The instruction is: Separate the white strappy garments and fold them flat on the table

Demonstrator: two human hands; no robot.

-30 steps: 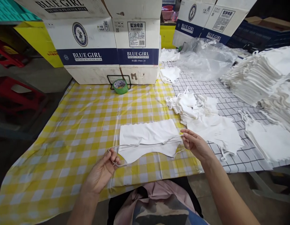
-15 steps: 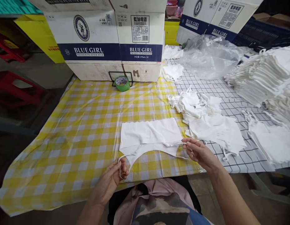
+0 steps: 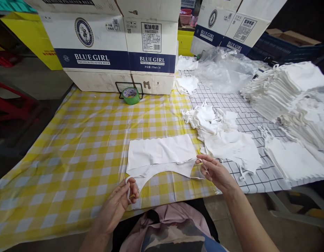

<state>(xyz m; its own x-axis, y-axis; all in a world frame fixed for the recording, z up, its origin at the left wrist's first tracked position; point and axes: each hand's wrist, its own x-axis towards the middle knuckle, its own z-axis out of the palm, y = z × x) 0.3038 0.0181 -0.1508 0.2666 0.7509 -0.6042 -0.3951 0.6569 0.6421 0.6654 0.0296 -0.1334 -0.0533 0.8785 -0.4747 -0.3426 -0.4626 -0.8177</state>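
Note:
A white camisole top with thin straps lies flat on the yellow checked tablecloth, its scalloped edge away from me and its curved neckline towards me. At its near left corner, my left hand pinches one strap, which loops round the fingers. My right hand grips the other strap at the right side between thumb and fingertips. Just beyond my right hand is a loose heap of white garments, some crumpled, some lying flatter.
Folded white garments are stacked at the right, with a smaller pile nearer me. Clear plastic bags lie behind. A large carton stands at the back, with green tape on a black wire holder before it.
The view has shifted slightly, so everything sits a little further left. Both hands keep their hold on the straps, and the camisole top lies as before.

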